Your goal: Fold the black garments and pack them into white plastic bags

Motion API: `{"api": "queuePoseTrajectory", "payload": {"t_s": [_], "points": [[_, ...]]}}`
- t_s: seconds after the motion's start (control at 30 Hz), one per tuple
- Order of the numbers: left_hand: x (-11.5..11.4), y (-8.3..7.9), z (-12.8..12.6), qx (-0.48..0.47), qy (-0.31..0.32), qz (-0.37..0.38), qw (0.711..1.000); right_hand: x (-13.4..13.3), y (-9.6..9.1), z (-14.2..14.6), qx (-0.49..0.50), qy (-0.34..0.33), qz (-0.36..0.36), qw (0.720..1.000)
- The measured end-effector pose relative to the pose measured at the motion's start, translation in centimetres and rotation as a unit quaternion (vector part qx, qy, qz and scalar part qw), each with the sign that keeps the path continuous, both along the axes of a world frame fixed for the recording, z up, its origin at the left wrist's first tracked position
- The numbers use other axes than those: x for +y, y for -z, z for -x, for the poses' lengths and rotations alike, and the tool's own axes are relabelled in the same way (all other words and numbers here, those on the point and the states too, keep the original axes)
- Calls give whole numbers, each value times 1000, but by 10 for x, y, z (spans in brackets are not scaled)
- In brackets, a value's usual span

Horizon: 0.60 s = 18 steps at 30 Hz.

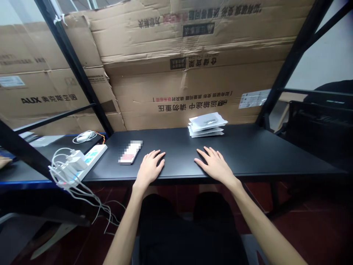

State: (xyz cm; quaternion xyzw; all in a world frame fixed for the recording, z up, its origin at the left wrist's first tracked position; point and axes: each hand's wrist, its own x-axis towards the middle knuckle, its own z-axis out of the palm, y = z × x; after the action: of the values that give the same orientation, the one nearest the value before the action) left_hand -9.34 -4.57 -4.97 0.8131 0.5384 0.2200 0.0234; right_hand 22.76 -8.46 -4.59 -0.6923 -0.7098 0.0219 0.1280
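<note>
My left hand (150, 167) lies flat on the black tabletop (248, 154) near its front edge, fingers spread and holding nothing. Closest to it is a small flat rectangular item with a blurred, pixelated face (130, 152), probably a phone or card, lying to its left. My right hand (213, 165) rests palm down in the same way, also empty. Up and to its right, a small stack of flat silvery-white packets (207, 125) sits near the back of the table, untouched.
A white power strip (93, 158) with plugged-in chargers (73, 162) and tangled white cables lies left of my hands. Black shelf posts (74, 66) stand at both sides, and flattened cardboard (193, 73) lines the back. A hand (3, 162) shows at the far left edge.
</note>
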Motion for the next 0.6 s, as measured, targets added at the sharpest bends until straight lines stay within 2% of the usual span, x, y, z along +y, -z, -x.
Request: {"api": "queuePoseTrajectory", "payload": {"t_s": [0.6], "points": [[-1, -2, 0, -2, 2, 6, 1000, 0, 1, 0, 4, 0, -5, 1000]]}}
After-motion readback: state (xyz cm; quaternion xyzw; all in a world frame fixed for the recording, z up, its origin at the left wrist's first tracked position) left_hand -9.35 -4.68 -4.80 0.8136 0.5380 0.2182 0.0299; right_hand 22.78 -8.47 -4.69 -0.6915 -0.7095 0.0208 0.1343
